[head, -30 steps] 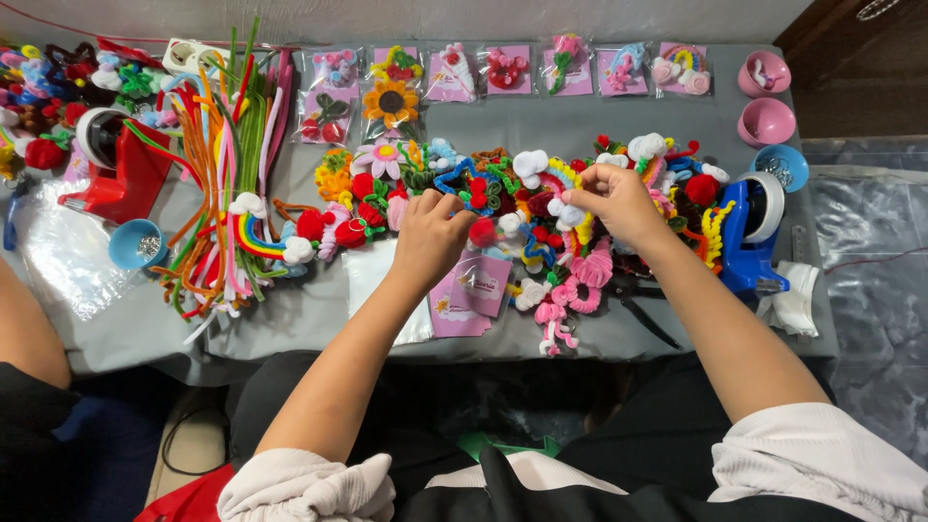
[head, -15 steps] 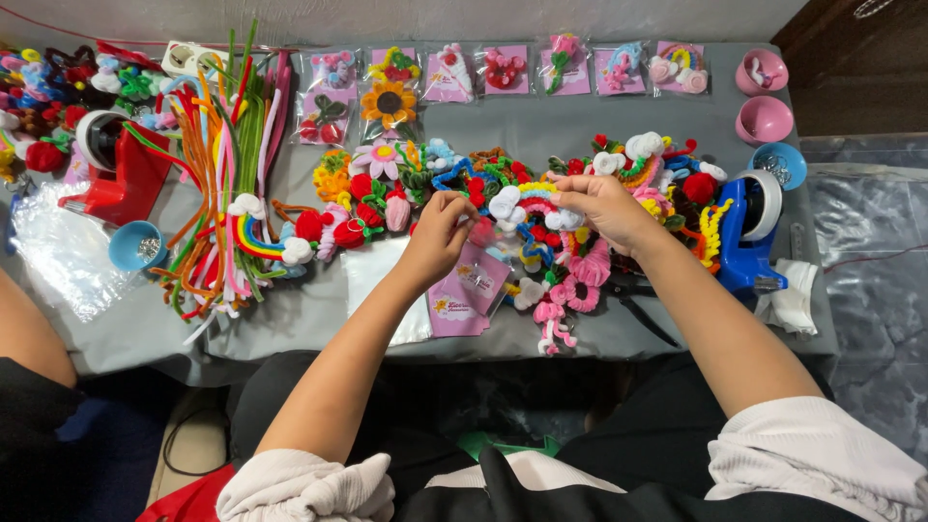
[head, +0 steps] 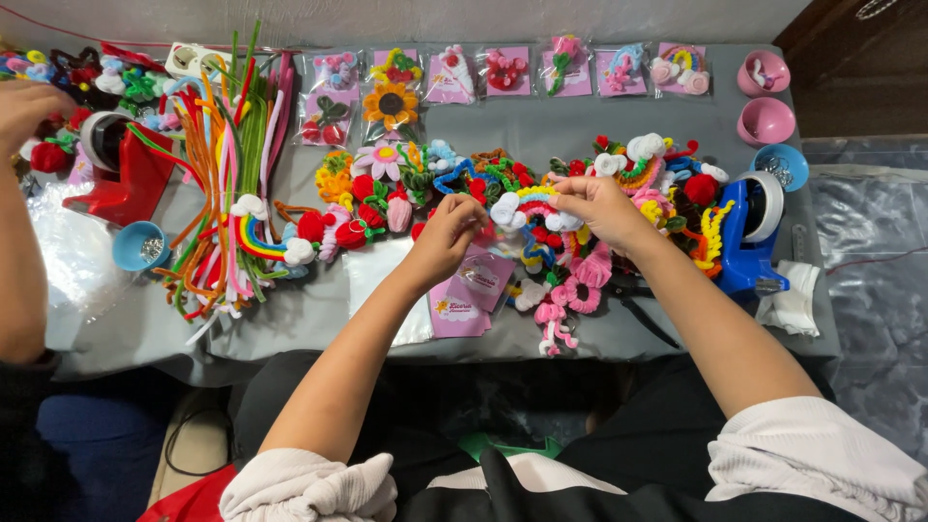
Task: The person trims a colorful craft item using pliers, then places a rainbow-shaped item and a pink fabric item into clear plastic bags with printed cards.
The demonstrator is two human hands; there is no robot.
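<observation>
A small rainbow pipe-cleaner piece (head: 530, 196) with a white cloud puff at each end sits between my two hands, just over a heap of colourful pipe-cleaner crafts (head: 619, 179). My right hand (head: 601, 205) pinches its right end. My left hand (head: 450, 235) grips the left puff with its fingertips. Pink backing cards (head: 474, 292) lie on the grey table (head: 319, 319) under my left wrist. Pink pipe-cleaner flowers (head: 572, 295) lie just below my right hand.
A bundle of long pipe cleaners (head: 232, 164) lies at left beside a red tape dispenser (head: 130, 179) and a blue bowl (head: 140, 245). Another person's hand (head: 24, 104) works at far left. A blue tape dispenser (head: 746, 232), pink bowls (head: 766, 121) and a white cloth (head: 793, 304) stand at right. Bagged crafts (head: 503, 70) line the back.
My left hand has moved right and up from the table to the rainbow piece. My right hand has drawn the piece slightly left and lower.
</observation>
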